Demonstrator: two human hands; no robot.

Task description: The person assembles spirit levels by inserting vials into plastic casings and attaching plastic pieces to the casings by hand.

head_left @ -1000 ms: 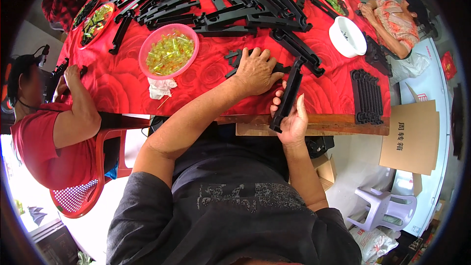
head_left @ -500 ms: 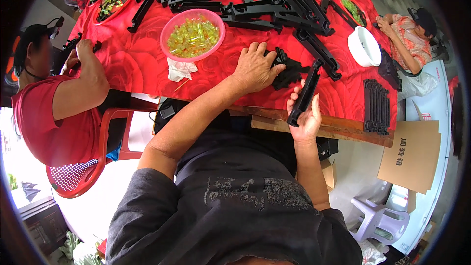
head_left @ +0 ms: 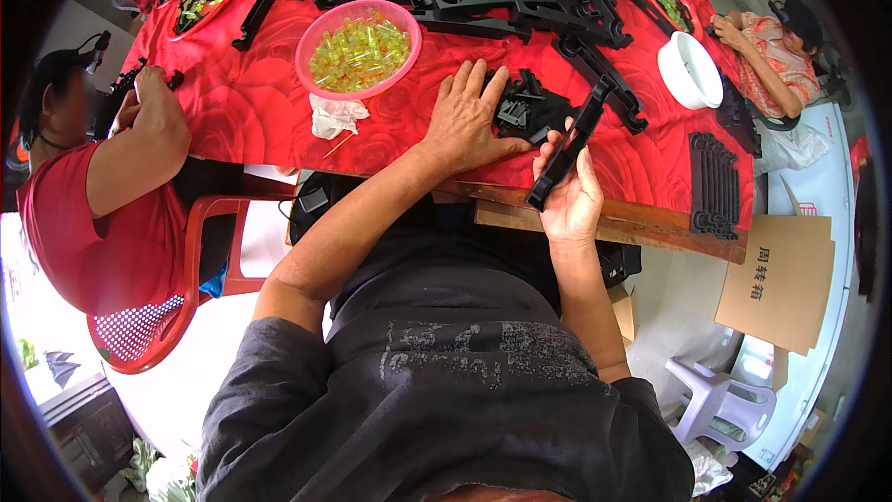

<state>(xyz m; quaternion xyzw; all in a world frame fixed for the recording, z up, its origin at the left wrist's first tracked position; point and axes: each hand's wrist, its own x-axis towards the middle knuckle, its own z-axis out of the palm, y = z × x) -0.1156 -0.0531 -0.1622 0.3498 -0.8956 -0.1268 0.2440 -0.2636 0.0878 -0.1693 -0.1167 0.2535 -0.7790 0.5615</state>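
My left hand (head_left: 466, 125) lies flat with its fingers spread on the red tablecloth (head_left: 251, 130). Just right of it is a small heap of short black plastic pieces (head_left: 525, 104), apart from the fingertips. Over the table's front edge, my right hand (head_left: 573, 195) grips a long black plastic bracket (head_left: 571, 149), tilted with its far end up and to the right. The fingers wrap around the bracket's lower part from below. A pink bowl (head_left: 302, 65) of clear yellowish tubes stands beyond my left hand, and a crumpled white tissue (head_left: 334, 115) lies in front of the bowl.
Many long black brackets (head_left: 483, 0) are piled across the far side. A neat row of brackets (head_left: 714, 186) lies at the right edge, near a white bowl (head_left: 689, 72). Co-workers sit left and right. A cardboard box (head_left: 776, 284) and lilac stool (head_left: 720, 404) stand right.
My left hand has moved left off the heap of small black pieces, uncovering it, and its fingers are now spread. The bracket in my right hand has shifted slightly left and nearer.
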